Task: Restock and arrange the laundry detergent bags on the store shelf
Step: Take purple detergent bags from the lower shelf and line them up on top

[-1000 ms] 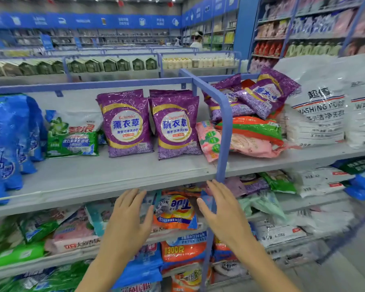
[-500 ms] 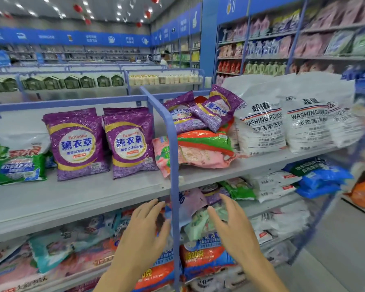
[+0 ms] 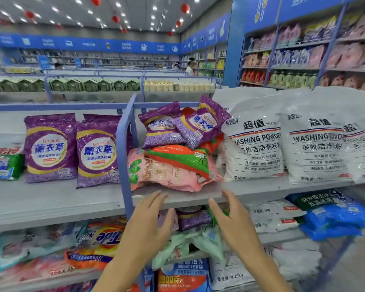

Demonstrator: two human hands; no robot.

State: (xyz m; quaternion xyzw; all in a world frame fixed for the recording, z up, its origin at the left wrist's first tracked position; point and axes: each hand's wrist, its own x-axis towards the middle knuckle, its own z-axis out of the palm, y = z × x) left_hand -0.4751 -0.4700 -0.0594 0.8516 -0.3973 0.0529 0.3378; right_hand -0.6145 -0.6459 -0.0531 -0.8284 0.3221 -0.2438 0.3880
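Both hands have lifted toward the top shelf [image 3: 51, 204] as the head view swings right: left hand [image 3: 148, 228] and right hand [image 3: 238, 226] are spread wide, empty. Two purple bags [image 3: 51, 148] stand neat left of the blue divider [image 3: 122, 157]; right of it, the mixed pile of detergent bags [image 3: 177, 161] lies jumbled, seemingly the job left.

Bare left grip [image 3: 147, 226], bare right grip [image 3: 236, 226]
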